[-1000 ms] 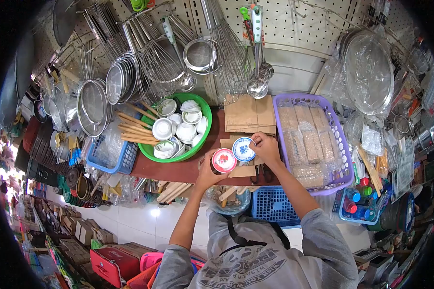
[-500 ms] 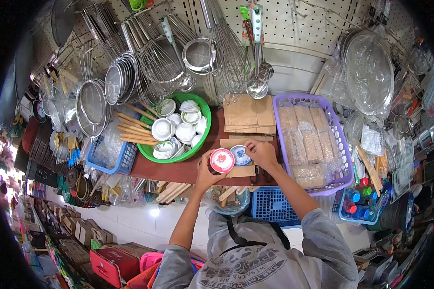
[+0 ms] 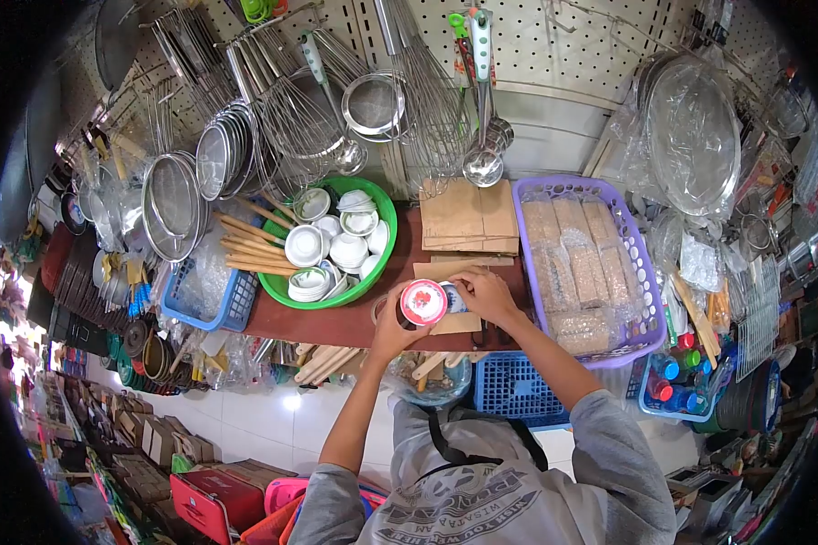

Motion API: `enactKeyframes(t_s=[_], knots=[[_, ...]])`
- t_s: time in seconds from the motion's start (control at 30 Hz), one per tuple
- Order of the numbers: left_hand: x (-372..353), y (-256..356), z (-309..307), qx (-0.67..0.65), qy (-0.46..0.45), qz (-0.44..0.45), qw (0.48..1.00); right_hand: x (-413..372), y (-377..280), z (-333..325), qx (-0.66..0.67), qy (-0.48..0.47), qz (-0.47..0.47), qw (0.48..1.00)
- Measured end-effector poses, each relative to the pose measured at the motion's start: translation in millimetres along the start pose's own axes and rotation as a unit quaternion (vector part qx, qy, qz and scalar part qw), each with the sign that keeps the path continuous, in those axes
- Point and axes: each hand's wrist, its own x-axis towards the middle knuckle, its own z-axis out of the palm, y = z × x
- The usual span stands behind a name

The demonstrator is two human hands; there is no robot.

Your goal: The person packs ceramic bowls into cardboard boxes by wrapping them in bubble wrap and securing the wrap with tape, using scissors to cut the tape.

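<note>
My left hand [image 3: 394, 329] is closed around a small round dish [image 3: 423, 302] with a red rim and a red design on white. My right hand [image 3: 485, 296] pinches the edge of a small white dish with a blue pattern [image 3: 455, 297]. The blue-patterned dish sits right beside the red one, partly covered by it and by my fingers. Beneath both hands lie pieces of brown cardboard [image 3: 465, 323] on the dark red tabletop [image 3: 407, 238]. To the left, a green basin [image 3: 388, 252] holds several small white bowls [image 3: 349, 250].
A purple basket [image 3: 646, 263] with bubble-wrapped brown packs stands at the right. Folded cardboard [image 3: 468, 215] lies behind my hands. Whisks [image 3: 427, 118], strainers [image 3: 174, 207] and ladles [image 3: 483, 166] hang over the table. Wooden handles [image 3: 253, 248] reach over the basin. A blue crate [image 3: 518, 386] is below the edge.
My right hand has moved left, bringing the blue-patterned dish closer to the red one. The red dish now overlaps part of it. My left hand has barely shifted.
</note>
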Motion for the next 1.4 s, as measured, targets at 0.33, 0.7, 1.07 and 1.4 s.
enactKeyframes(t_s=[0.33, 0.7, 1.07, 1.4], knots=[[4, -13, 6, 0.106, -0.048, 0.051, 0.992, 2, -11, -7, 0.141, -0.056, 0.06, 0.987], [12, -25, 8, 0.113, -0.098, 0.035, 0.988, 6, 2, -13, 0.032, 0.023, 0.054, 0.998], [14, -29, 10, 0.109, -0.104, 0.031, 0.988, -2, 4, -3, -0.115, -0.048, 0.013, 0.992], [14, -32, 11, 0.101, -0.111, 0.019, 0.989, -8, -21, -8, -0.13, 0.134, 0.018, 0.982]])
